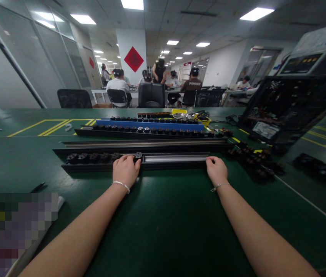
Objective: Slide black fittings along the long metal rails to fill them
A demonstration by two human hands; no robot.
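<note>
A long black channel rail [174, 166] with a shiny metal inside lies crosswise on the green table in front of me. Round black socket modules [93, 157] sit in a row in its left part, while bare metal shows in the right part. My left hand [125, 171] bends over the row, its fingers closed on a module, with another socket module [138, 156] just beside the fingertips. At the rail's right end, my right hand [217, 170] pinches the edge with thumb and finger. What lies under the left fingers is partly hidden.
Behind lie another black rail [145, 145], a filled black rail [93, 132] and a blue rail [151, 124]. Loose black modules [255, 163] are heaped at right, near a tilted dark crate [292, 107]. A pixelated item [15, 231] lies front left. People sit at farther tables.
</note>
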